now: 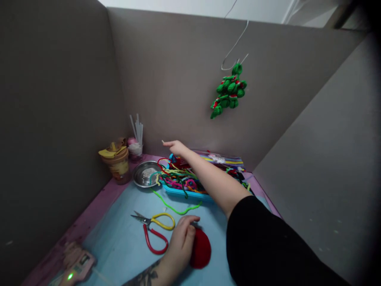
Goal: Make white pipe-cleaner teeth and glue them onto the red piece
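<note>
Scissors (pixel 147 222): 1 handle red, 1 yellow. Disc (pixel 201 248): dk red. Tray (pixel 175 192): brt blue; yarn (pixel 190 183) in it multicol., incl. pink, red, dk grn. Loose strand (pixel 180 213): lime grn. Hanging ornament (pixel 229 92): grn w/ red & white bits. Sleeve (pixel 264 242): blk. Sheet (pixel 119 234): lt blue.

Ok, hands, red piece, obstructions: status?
Left hand touching red piece, grip partly hidden. Right hand outstretched, index finger extended. Scissors beside left hand. Right forearm hides part of blue tray.
</note>
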Action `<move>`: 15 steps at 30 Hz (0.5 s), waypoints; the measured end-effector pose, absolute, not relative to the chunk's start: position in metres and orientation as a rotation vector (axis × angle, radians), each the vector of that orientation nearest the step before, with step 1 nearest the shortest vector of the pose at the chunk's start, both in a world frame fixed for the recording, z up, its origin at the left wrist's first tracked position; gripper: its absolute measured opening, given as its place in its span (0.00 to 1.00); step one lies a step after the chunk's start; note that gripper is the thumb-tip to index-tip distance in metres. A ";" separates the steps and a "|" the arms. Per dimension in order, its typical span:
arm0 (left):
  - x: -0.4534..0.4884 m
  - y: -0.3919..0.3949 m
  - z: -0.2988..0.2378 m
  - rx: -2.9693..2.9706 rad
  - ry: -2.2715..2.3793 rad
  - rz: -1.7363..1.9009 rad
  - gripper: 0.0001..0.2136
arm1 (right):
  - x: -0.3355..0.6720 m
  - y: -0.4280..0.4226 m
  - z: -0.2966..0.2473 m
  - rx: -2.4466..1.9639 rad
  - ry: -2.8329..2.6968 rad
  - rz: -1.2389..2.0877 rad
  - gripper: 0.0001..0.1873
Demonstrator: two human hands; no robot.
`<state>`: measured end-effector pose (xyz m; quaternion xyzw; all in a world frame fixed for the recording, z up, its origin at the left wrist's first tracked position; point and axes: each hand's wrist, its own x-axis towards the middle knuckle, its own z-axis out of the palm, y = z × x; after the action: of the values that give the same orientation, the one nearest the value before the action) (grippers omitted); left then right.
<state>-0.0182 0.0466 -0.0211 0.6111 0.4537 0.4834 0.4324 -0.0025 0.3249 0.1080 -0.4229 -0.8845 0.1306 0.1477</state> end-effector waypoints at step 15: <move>-0.078 0.081 0.053 0.608 0.808 1.354 0.25 | 0.082 0.079 0.099 0.333 -2.967 -0.161 0.17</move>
<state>-0.0782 0.0814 0.0533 0.2689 0.3576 0.5994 0.6637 0.0816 0.0785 0.0994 0.1110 -0.9895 -0.0536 0.0757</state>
